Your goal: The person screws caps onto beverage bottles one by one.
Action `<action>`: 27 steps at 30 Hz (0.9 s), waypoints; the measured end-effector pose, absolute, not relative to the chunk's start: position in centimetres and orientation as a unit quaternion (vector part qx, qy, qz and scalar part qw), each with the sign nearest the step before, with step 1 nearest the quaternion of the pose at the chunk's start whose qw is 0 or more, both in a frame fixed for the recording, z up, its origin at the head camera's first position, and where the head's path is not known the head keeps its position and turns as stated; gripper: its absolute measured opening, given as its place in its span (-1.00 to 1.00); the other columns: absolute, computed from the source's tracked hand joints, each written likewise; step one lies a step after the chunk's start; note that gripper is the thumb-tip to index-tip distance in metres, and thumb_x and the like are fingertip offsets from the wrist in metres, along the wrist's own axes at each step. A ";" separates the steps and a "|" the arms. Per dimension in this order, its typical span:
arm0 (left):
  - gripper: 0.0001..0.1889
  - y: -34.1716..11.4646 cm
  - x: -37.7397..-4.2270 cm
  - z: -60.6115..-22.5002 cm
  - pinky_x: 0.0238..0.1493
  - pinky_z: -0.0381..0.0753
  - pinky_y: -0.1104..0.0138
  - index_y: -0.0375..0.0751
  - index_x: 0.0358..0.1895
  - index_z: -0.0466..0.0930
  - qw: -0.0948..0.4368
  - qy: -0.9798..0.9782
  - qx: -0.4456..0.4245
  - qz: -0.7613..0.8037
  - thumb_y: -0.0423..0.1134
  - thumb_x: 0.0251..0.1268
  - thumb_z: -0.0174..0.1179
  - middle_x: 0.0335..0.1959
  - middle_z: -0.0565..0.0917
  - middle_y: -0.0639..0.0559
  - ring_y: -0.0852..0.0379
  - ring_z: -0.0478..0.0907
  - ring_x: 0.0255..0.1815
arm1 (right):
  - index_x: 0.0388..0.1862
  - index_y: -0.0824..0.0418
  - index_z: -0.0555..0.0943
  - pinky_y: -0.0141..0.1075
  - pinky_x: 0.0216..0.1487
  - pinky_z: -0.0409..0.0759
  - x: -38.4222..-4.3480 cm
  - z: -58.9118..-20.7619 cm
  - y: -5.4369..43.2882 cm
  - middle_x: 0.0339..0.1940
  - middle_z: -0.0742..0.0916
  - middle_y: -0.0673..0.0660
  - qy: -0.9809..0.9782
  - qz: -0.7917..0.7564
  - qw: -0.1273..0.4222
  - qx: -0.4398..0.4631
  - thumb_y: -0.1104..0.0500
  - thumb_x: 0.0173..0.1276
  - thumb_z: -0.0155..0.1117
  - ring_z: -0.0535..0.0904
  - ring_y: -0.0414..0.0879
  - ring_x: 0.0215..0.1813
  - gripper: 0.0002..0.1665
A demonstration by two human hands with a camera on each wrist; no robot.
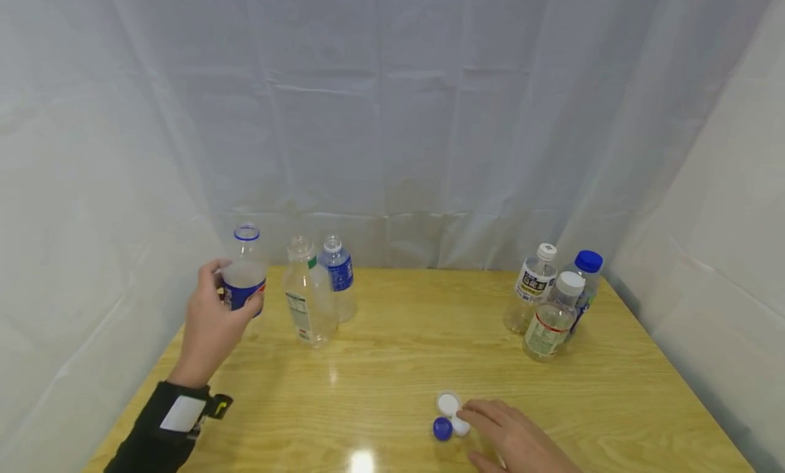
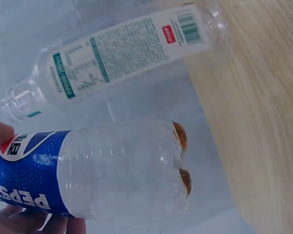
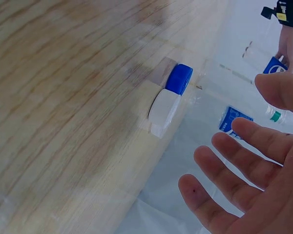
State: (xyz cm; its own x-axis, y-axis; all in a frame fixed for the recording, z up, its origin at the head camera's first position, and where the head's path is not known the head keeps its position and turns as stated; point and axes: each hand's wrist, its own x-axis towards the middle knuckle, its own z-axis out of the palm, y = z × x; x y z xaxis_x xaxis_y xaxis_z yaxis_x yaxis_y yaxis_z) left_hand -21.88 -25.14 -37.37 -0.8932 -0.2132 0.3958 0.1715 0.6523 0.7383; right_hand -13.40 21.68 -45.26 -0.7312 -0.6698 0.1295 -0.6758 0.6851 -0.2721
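My left hand (image 1: 214, 316) grips a clear Pepsi bottle (image 1: 245, 272) round its blue label, at the table's left side. The bottle has no cap, and a blue ring circles its neck. Seen in the left wrist view, brownish liquid sits in the base of the Pepsi bottle (image 2: 122, 170). Whether its base touches the table I cannot tell. My right hand (image 1: 518, 435) is near the front edge with fingers spread and holds nothing. Beside its fingertips lie a blue cap (image 1: 442, 429) and two white caps (image 1: 448, 403), close together; the right wrist view shows the blue cap (image 3: 179, 79) too.
Right of the Pepsi bottle stand two uncapped bottles, a clear one with a white-green label (image 1: 309, 302) and a blue-labelled one (image 1: 341, 282). Three capped bottles (image 1: 546, 330) are grouped at the table's (image 1: 405, 337) right. White sheeting (image 1: 392, 118) hangs behind and at both sides.
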 end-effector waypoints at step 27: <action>-0.20 -18.5 -15.7 -34.9 0.00 0.57 -0.16 -0.21 0.38 0.28 0.294 -0.865 -0.089 -0.398 -0.38 0.04 0.48 0.14 0.55 -0.22 -0.17 0.55 0.09 | 0.37 0.05 0.51 -0.08 0.15 0.64 -13.5 -45.1 21.8 0.27 0.60 -0.05 -0.917 0.177 -0.021 0.358 -0.11 0.46 0.26 0.56 -0.09 0.21 -0.43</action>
State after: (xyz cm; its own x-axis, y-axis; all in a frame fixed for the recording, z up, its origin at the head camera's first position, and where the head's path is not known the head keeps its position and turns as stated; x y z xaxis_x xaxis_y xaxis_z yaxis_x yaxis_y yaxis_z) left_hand -15.72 -18.53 -34.94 -0.8112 -0.0800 0.5793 0.3877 0.6680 0.6351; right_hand -13.51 21.81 -45.11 -0.7424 -0.6641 0.0880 -0.6493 0.6810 -0.3387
